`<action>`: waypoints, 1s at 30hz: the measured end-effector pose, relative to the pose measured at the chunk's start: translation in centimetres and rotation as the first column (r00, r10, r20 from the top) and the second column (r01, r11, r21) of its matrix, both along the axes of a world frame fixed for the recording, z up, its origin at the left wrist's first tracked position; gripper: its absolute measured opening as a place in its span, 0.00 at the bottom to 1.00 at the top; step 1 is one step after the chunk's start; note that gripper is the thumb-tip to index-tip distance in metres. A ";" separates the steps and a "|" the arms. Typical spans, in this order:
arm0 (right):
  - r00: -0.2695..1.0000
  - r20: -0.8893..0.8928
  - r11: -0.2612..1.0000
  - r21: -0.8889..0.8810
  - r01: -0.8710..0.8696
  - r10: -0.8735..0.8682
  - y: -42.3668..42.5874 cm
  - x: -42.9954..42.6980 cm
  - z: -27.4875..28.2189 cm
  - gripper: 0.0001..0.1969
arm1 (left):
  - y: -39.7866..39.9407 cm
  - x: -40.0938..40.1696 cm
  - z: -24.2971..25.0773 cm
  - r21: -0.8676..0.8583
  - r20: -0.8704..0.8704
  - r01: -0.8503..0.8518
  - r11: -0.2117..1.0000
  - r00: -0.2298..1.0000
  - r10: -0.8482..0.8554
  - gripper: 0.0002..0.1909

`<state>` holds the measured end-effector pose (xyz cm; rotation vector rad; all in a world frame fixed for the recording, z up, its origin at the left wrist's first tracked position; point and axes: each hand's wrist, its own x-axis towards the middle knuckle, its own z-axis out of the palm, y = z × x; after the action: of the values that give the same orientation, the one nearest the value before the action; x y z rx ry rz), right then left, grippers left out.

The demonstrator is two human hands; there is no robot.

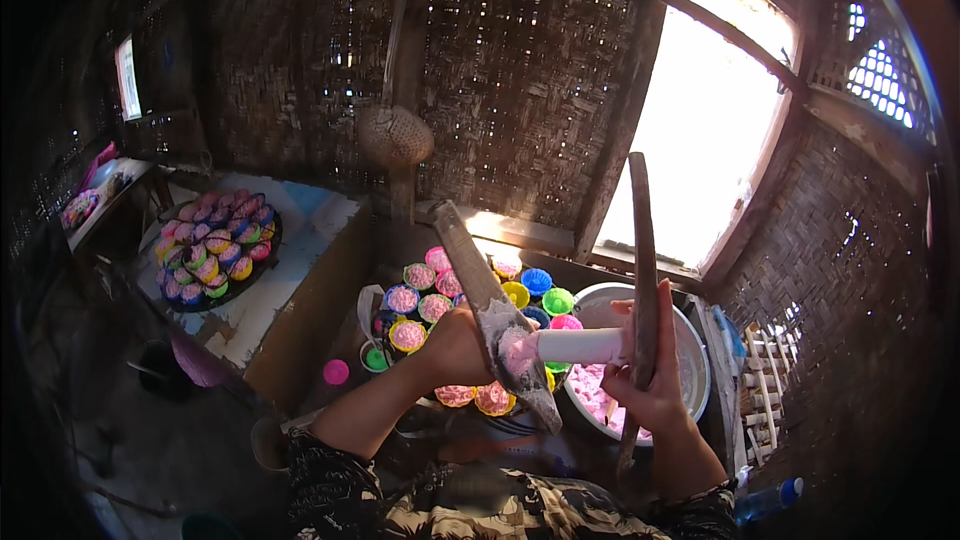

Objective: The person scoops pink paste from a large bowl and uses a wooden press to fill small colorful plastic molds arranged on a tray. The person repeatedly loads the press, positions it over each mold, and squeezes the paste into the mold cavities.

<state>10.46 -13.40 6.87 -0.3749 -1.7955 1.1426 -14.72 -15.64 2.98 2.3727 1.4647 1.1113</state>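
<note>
My left hand [459, 345] grips a flat wooden board [472, 262] that is smeared with pink dough near its middle. A white plastic tube [581, 346] runs sideways from the board to a long wooden stick [643, 262]. My right hand [660, 375] is at that stick and the tube's right end, thumb and fingers around the stick. Below the tools stand colourful fluted cups; several hold pink shreds, such as a yellow cup [407, 335], while a blue cup [536, 282] and a green cup [558, 301] look unfilled. A big metal basin [694, 345] with pink dough lies beneath my right hand.
On a worn table [315, 217] at the left sits a round tray of filled cups [214, 247]. A pink cup [336, 371] lies left of my forearm. A slatted bamboo rack [765, 390] and a blue bottle [772, 499] are at the right. A woven bamboo wall [525, 90] stands ahead.
</note>
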 end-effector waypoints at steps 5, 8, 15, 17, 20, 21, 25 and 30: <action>0.915 0.301 0.739 0.673 -0.004 -0.269 -0.6 0.2 0.6 0.50 | 0.5 0.4 -1.3 0.200 -0.043 0.076 0.977 0.997 -0.069 0.17; 0.879 0.386 0.730 0.680 -0.067 -0.279 -1.7 0.3 0.0 0.50 | 0.3 0.6 -3.0 0.034 0.003 0.054 0.998 0.999 -0.054 0.18; 0.891 0.344 0.707 0.706 -0.037 -0.297 -2.4 -1.3 -3.1 0.51 | 0.0 2.0 -4.8 0.152 0.173 0.165 0.975 0.966 -0.190 0.15; 0.887 0.342 0.713 0.701 -0.020 -0.311 -2.4 -1.9 -4.0 0.51 | -0.1 2.1 -5.0 0.119 0.186 0.137 0.983 0.970 -0.158 0.16; 0.885 0.359 0.728 0.685 -0.034 -0.296 -1.8 -2.1 -4.3 0.50 | 0.4 2.0 -5.6 0.191 0.232 0.108 0.976 0.961 -0.152 0.17; 0.880 0.377 0.756 0.654 -0.032 -0.289 -1.6 -2.0 -4.3 0.50 | 0.6 1.9 -5.8 0.200 0.253 0.082 0.976 0.958 -0.132 0.17; 0.890 0.017 0.656 -0.682 -0.323 0.456 -0.1 -0.8 -4.8 0.53 | 1.8 0.8 -5.6 -0.185 0.291 0.065 0.981 0.957 -0.008 0.24; 0.584 -0.263 0.193 -0.775 -0.602 0.768 1.9 2.2 -7.7 0.55 | 3.8 -2.8 -0.1 0.318 0.888 0.760 0.567 -0.029 -0.458 0.45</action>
<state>12.69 -11.54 -0.80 -0.1414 -1.4399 2.7514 -17.54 -11.84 2.84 1.2532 -0.0192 1.3943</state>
